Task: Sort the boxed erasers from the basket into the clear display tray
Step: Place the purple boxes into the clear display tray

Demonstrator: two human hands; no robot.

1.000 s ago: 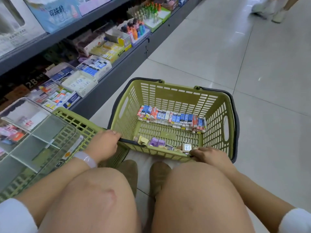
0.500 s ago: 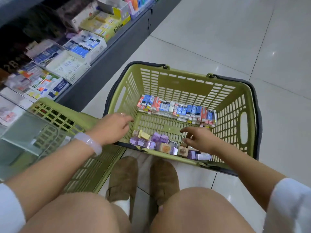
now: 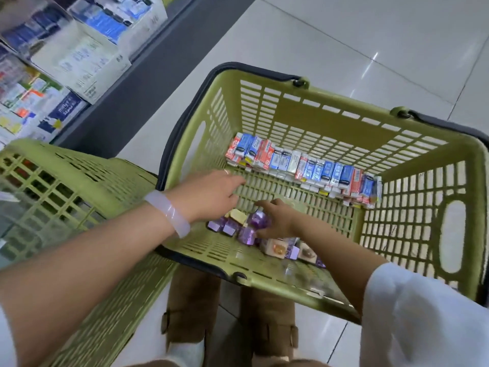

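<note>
Below, our right hand [image 3: 275, 218] curled its fingers [image 3: 260, 205] around purple boxed erasers [image 3: 246, 226] on the green basket [image 3: 304, 115] floor; our left hand [image 3: 209, 193] hovered at nine o'clock, fingers extended. Red and blue boxes [image 3: 304, 165] lined the twelve-o'clock wall.

Single head-worn view, looking steeply down and forward, close above the basket [image 3: 299, 107] on the floor [image 3: 344, 35]; shelf [image 3: 79, 62] far left.
</note>
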